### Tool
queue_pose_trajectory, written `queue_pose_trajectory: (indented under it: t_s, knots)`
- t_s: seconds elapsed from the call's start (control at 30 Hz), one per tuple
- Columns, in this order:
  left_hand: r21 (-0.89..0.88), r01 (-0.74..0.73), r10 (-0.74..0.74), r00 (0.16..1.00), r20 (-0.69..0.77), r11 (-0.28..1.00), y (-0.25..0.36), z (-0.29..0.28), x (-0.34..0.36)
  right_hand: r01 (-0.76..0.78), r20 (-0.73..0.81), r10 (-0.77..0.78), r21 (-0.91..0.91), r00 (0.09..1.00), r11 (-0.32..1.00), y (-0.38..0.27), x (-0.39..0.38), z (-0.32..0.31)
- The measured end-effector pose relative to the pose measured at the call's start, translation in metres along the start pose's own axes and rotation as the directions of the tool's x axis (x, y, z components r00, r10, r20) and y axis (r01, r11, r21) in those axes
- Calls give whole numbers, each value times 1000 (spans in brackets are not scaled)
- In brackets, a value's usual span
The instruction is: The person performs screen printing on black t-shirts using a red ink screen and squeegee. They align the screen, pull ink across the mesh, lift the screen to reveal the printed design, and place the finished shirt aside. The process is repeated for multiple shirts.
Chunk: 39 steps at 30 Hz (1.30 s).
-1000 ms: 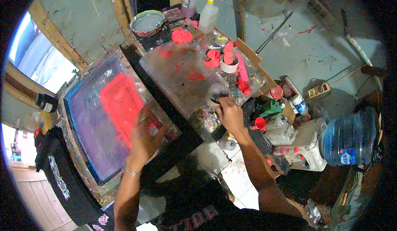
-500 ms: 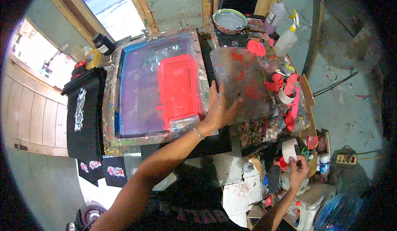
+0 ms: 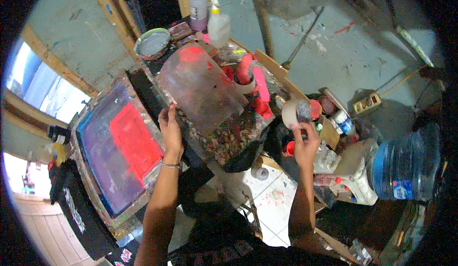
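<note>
My left hand (image 3: pixel 170 133) grips the left edge of a stained, translucent grey sheet (image 3: pixel 200 89) over a paint-crusted board (image 3: pixel 224 142). My right hand (image 3: pixel 305 141) holds a pale tape roll (image 3: pixel 289 114) by its lower rim, right of the board. To the left lies a screen frame (image 3: pixel 98 99) with purple mesh and a bright red rectangle (image 3: pixel 134 142). Another tape roll (image 3: pixel 244 88), partly hidden by red scraps (image 3: pixel 261 106), sits at the board's right side.
A bowl (image 3: pixel 151 41) and spray bottle (image 3: pixel 218 27) stand at the back. Jugs (image 3: pixel 362 170), a blue water bottle (image 3: pixel 405 163) and a power strip (image 3: pixel 367 103) are at the right. A pile of black printed fabric (image 3: pixel 71 204) is at lower left.
The view has swung left and back. My left hand has gone onto the sheet's edge; the sheet has shifted, exposing crusted board. The tape roll in my right hand has moved rightward and up.
</note>
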<state>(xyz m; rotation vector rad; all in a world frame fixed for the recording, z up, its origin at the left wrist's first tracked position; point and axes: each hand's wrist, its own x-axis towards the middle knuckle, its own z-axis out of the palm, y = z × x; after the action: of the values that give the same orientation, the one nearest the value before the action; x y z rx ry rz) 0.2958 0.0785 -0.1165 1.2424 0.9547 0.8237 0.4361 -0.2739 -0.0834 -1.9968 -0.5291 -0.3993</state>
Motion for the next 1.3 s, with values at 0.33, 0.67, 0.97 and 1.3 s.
queue_pose_trajectory:
  t_s: [0.33,0.67,0.97,1.3]
  knots:
    - [-35,16,-10,987,159,999,-17,-4,12,-32,74,45,-169,996,985,29,-18,-44]
    - [-96,80,-67,989,132,992,6,-3,-14,-179,-224,76,-485,972,856,131,-46,-108]
    - [177,2,-23,993,116,984,28,-26,-29,-321,-136,306,-628,942,709,370,0,-135]
    - [177,-260,243,964,111,949,61,-129,-124,-77,8,99,-577,995,813,213,0,-140]
